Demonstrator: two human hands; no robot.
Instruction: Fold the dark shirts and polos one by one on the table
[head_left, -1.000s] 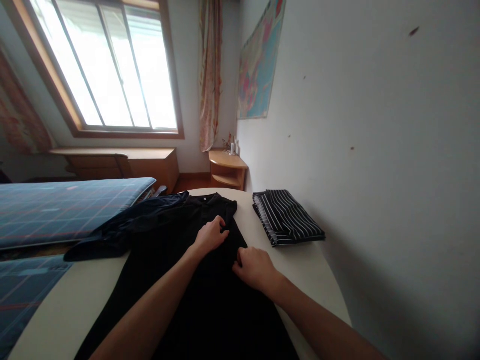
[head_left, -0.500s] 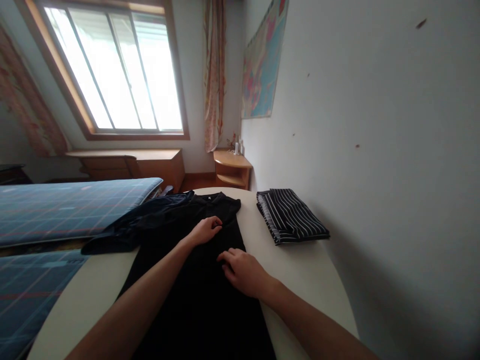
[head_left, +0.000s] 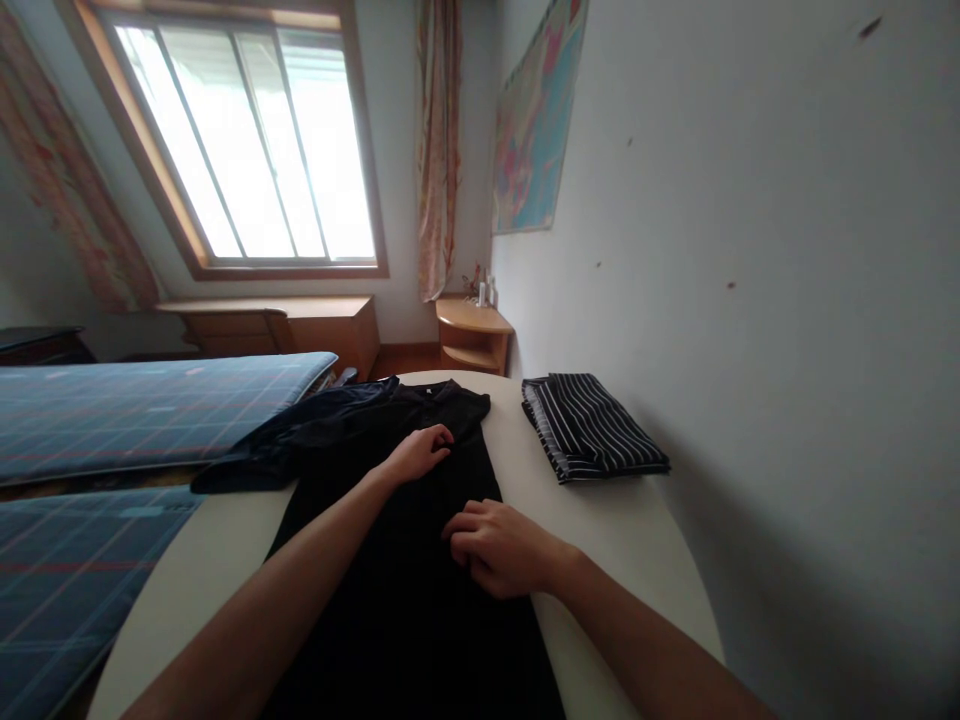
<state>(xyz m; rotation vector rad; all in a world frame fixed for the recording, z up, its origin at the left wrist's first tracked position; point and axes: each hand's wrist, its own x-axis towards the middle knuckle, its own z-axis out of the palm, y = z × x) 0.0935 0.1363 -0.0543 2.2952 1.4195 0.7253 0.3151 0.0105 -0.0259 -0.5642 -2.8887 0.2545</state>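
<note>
Right of the blue plaid mattress (head_left: 165, 410), I see the black short-sleeved garment (head_left: 420, 610) spread on the white table (head_left: 600, 550), my left hand (head_left: 420, 453) and right hand (head_left: 506, 548) loosely curled over it, any pinch impossible to tell, then the folded striped cloth (head_left: 600, 430).

This looks like a room in a home, with patterned curtains (head_left: 439, 150) beside a wood-framed window (head_left: 259, 150), blue plaid pads (head_left: 150, 412), a wall map (head_left: 534, 140) and a wooden corner shelf (head_left: 472, 317).
</note>
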